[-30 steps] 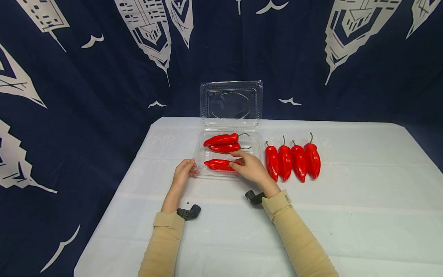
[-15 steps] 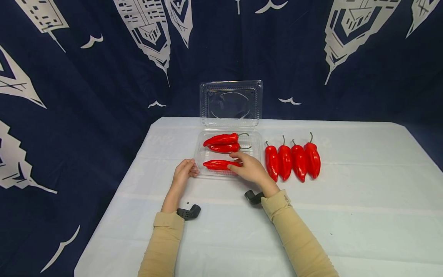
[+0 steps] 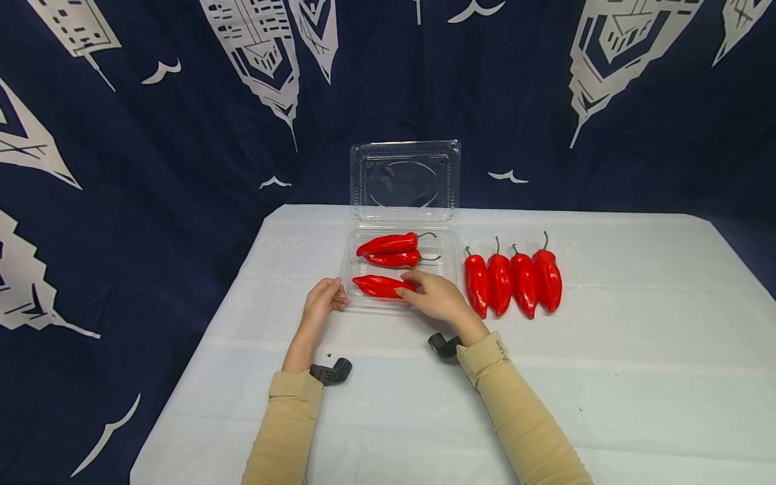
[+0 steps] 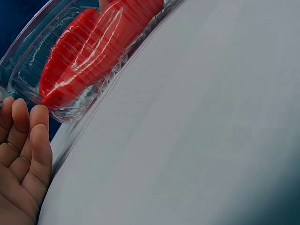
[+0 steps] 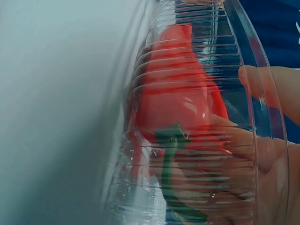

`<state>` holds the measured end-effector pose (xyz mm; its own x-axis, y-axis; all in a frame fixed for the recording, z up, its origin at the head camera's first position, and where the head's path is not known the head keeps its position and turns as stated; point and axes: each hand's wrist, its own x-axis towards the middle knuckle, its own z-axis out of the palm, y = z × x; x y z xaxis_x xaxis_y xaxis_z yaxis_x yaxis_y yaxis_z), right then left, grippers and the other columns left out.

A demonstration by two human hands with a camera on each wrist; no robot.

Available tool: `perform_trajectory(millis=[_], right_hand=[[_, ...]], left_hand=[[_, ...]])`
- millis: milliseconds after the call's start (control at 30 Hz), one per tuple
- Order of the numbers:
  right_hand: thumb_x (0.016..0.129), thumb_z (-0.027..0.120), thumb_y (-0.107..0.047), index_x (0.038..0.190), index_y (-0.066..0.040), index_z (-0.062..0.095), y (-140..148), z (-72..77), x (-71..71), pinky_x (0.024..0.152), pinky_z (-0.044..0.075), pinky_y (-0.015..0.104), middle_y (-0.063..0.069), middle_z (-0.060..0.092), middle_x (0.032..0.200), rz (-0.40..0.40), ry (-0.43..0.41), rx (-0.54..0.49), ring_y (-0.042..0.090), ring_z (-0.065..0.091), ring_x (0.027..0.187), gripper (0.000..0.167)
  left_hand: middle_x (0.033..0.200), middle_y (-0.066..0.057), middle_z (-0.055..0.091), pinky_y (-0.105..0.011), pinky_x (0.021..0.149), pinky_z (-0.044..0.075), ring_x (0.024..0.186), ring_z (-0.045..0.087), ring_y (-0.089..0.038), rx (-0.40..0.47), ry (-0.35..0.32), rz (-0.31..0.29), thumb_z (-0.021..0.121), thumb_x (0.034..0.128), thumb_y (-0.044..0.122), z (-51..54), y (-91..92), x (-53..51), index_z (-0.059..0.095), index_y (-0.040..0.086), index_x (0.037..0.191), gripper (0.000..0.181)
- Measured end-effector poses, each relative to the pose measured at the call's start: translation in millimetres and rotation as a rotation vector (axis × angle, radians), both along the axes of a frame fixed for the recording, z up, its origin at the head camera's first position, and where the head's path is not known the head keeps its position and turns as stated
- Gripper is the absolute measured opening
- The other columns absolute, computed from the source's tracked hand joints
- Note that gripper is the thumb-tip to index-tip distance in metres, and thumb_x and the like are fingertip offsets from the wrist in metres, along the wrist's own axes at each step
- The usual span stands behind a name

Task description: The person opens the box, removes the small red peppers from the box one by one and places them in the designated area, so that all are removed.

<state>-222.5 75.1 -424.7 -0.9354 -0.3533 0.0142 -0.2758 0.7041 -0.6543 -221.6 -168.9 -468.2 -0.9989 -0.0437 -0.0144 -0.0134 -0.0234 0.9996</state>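
Note:
A clear plastic clamshell box (image 3: 450, 250) stands on the white table with its lid (image 3: 405, 156) raised at the back. Two red peppers (image 3: 388, 244) lie crosswise in its rear part. In the front part, my right hand (image 3: 441, 296) pinches another red pepper (image 3: 377, 286) between thumb and fingers at its stem end. Through the ribbed wall in the right wrist view, this pepper (image 5: 173, 98) shows its green stem. My left hand (image 3: 321, 302) is at the box's left front corner; in the left wrist view its fingers (image 4: 41, 145) are fairly straight, tips against the wall.
Several red peppers (image 3: 499, 286) lie in a row just right of the box, stems pointing away. The white-covered table (image 3: 636, 337) reaches further right and forward. Behind it hangs a dark blue patterned cloth (image 3: 515, 101).
The front pepper has shifted slightly left in the box, and my right hand has moved a little with it. My left hand and the other peppers have stayed put.

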Motion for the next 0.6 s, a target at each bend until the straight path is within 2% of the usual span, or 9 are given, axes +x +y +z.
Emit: perform_trajectory(millis=[100,200,233,333,433,600], right_hand=[[0.089,0.060,-0.034,0.127,-0.009,0.057,0,-0.3,0.0,0.092,0.044,0.045,0.011,0.061,0.119,-0.003,0.003,0.004,0.026,0.057,0.104,0.046],[0.089,0.060,-0.034,0.125,-0.009,0.058,0,-1.0,-0.2,0.088,0.047,0.044,0.010,0.062,0.115,-0.005,0.004,0.002,0.025,0.058,0.099,0.044],[0.089,0.060,-0.034,0.125,-0.009,0.058,0,-1.0,-0.3,0.087,0.047,0.043,0.010,0.063,0.114,-0.005,0.003,0.000,0.025,0.059,0.097,0.044],[0.089,0.060,-0.034,0.125,-0.009,0.058,0,-0.6,-0.1,0.085,0.048,0.042,0.010,0.063,0.112,0.000,0.002,-0.004,0.024,0.060,0.095,0.043],[0.089,0.060,-0.034,0.126,-0.009,0.057,0,0.7,0.7,0.085,0.048,0.042,0.010,0.063,0.113,0.010,-0.001,-0.011,0.024,0.060,0.094,0.044],[0.089,0.060,-0.033,0.126,-0.009,0.057,1,1.9,1.1,0.085,0.048,0.041,0.010,0.063,0.113,0.021,-0.015,-0.040,0.023,0.060,0.096,0.045]], left_hand=[[0.074,-0.004,0.053,-0.022,0.063,0.049,0.068,0.057,-0.012,-0.002,-0.010,-0.009,0.044,0.0995,0.012,1.6,-0.5,0.4,0.050,-0.003,0.087,0.020],[0.074,-0.005,0.053,-0.023,0.064,0.049,0.068,0.058,-0.013,-0.012,-0.005,-0.018,0.043,0.0994,0.009,12.5,2.0,6.6,0.049,-0.004,0.086,0.020],[0.074,-0.005,0.053,-0.023,0.064,0.049,0.068,0.057,-0.013,-0.013,-0.002,-0.015,0.043,0.0993,0.009,12.5,2.3,6.9,0.049,-0.004,0.086,0.020],[0.073,-0.004,0.053,-0.021,0.063,0.049,0.067,0.057,-0.011,-0.007,0.020,-0.005,0.045,0.0987,0.011,10.4,2.9,6.7,0.050,-0.003,0.085,0.020],[0.071,-0.002,0.054,-0.020,0.060,0.049,0.065,0.058,-0.010,0.008,0.043,0.007,0.047,0.0980,0.012,-1.8,0.5,0.2,0.050,0.000,0.083,0.020],[0.070,-0.002,0.054,-0.020,0.059,0.049,0.064,0.058,-0.010,0.023,0.054,0.002,0.047,0.0976,0.011,-2.3,0.5,-0.5,0.051,0.001,0.082,0.019]])
